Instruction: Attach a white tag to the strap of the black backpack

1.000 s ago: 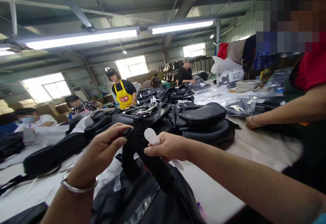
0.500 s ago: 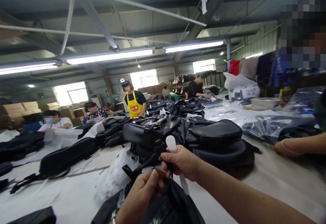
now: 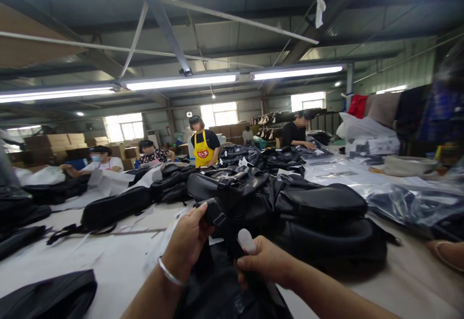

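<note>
My left hand (image 3: 190,237), with a silver bangle at the wrist, pinches a black buckle (image 3: 214,212) and holds it up over the table. In my right hand (image 3: 268,261) is a white round-ended strip (image 3: 247,240), its tip sticking out above the thumb. Black strap material runs close under the right fingers; whether they grip it too I cannot tell. Below both hands lies a black bag (image 3: 217,285), partly covered by my forearms. Just beyond the hands, dark bags (image 3: 322,203) with a smooth, leather-like surface are stacked.
A co-worker's wrist (image 3: 449,253) shows at the right edge. Clear plastic bags (image 3: 406,203) cover the table on that side. To the left lie a long black bag (image 3: 118,208) and a dark piece (image 3: 50,295). Several people work across the table, one in a yellow apron (image 3: 205,149).
My hands were close together at the strap; now the left has moved up and left with the buckle. My right hand is lower, still holding the white strip. The view has shifted left.
</note>
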Available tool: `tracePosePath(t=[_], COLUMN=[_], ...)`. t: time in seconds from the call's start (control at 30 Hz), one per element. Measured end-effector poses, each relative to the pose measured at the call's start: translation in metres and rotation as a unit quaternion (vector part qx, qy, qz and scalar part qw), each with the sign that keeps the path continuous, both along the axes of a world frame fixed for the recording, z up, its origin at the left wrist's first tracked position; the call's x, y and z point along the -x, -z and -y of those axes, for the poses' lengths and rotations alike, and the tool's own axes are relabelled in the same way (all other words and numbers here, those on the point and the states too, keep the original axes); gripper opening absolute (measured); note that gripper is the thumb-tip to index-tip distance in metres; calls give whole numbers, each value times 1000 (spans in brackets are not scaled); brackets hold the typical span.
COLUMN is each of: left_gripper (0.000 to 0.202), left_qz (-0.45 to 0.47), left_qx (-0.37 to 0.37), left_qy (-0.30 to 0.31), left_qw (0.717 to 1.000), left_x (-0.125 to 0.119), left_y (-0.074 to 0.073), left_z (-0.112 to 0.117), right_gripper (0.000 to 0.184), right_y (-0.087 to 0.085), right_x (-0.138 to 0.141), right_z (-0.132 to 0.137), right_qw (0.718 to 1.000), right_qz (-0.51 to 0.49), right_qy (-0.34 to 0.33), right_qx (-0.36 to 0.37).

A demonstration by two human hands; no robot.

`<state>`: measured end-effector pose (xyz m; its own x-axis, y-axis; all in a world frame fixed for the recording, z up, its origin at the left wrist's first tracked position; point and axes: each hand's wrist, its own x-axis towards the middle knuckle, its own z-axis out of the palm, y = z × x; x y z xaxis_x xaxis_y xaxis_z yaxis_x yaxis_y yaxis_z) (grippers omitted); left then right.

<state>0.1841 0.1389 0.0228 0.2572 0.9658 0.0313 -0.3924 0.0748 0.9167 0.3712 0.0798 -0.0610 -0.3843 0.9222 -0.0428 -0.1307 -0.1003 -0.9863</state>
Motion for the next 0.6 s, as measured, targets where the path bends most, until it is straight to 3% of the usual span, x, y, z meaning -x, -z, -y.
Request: tracePosePath(t=[0.17, 0.3, 0.4, 0.47, 0.6], left_gripper=[18, 28, 37, 38, 41], left_qz=[23, 20, 1, 16, 23], left_qx=[71, 166, 216, 257, 318], left_qy=[45, 108, 117, 124, 130], left_qw=[996, 980, 969, 958, 939], left_x=[-7, -12, -8, -5, -8], left_y=[13, 45, 72, 85, 101], left_z=[32, 75, 96, 102, 104], right_gripper=[17, 17, 6, 13, 51], right_y=[6, 19, 31, 37, 39], right_x=[3, 3, 1, 0, -1], right_z=[-11, -18, -18, -15, -12], right_qw=[991, 967, 952, 940, 916], right_qz=[122, 216, 248, 270, 300], right_qy=[34, 102, 132, 155, 171], right_qx=[-35, -93, -117, -139, -202])
